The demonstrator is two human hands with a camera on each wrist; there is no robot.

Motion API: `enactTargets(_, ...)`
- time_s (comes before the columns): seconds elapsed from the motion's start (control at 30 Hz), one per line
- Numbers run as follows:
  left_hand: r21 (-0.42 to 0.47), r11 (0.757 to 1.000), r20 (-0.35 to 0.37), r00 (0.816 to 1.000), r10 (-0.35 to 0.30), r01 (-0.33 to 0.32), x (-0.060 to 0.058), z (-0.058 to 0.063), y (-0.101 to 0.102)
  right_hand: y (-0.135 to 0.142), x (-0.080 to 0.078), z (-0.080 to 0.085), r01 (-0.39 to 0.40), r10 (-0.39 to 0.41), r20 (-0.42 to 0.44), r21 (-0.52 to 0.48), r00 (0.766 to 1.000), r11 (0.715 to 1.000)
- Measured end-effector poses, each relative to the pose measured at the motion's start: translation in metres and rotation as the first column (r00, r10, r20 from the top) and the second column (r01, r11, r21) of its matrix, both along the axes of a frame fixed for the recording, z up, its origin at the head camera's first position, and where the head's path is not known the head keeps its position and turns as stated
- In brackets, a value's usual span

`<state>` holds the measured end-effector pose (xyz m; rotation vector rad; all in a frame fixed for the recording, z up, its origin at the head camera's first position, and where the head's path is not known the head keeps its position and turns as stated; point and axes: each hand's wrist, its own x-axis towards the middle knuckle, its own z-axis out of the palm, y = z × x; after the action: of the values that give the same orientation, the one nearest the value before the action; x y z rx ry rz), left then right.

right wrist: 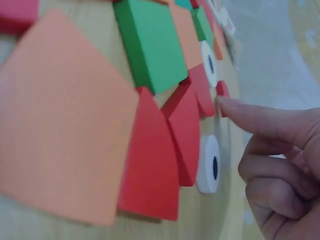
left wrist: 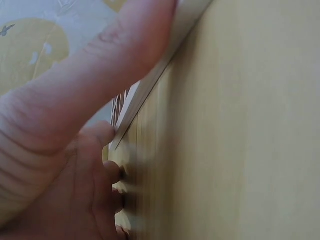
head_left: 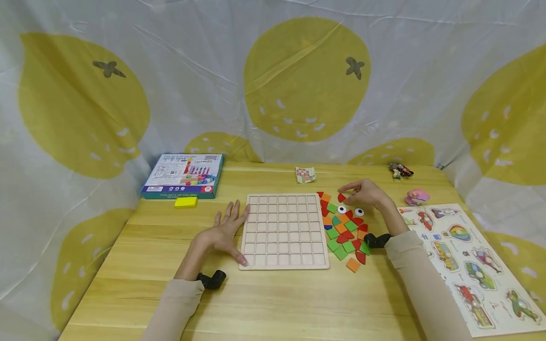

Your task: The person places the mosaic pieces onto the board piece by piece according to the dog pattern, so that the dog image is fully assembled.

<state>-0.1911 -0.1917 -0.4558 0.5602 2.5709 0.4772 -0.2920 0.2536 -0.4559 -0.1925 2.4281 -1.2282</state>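
Observation:
A square wooden grid board lies flat on the table. My left hand rests at its left edge with spread fingers; the thumb touches the lower left corner. Beyond the heap of coloured pieces, my right hand pinches a red curved-edge piece between thumb and index finger. In the right wrist view the red piece shows at the thumb tip, while the other fingers are curled. Red, green and orange pieces lie right of the board, with two white eye discs among them.
A boxed set lies at the back left, a yellow block before it. A small printed card lies behind the board. On the right are a picture puzzle board, a pink toy and small figures.

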Motion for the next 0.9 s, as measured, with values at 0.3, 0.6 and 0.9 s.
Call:
enactTargets(0.3, 0.007, 1.000, 0.003, 1.000, 0.002, -0.002, 0.003, 0.000, 0.001, -0.007, 0.002, -0.002, 0.064, -0.062, -0.026, 0.097, 0.998, 0.993)
enactTargets(0.6, -0.011, 1.000, 0.007, 1.000, 0.016, -0.016, 0.001, 0.000, -0.003, -0.023, 0.005, 0.002, 0.087, -0.079, -0.115, 0.072, 0.990, 0.994)
enactTargets(0.9, 0.004, 1.000, 0.000, 1.000, 0.002, -0.002, 0.002, -0.001, -0.001, -0.114, 0.018, 0.014, 0.007, -0.012, -0.100, -0.058, 0.995, 0.998)
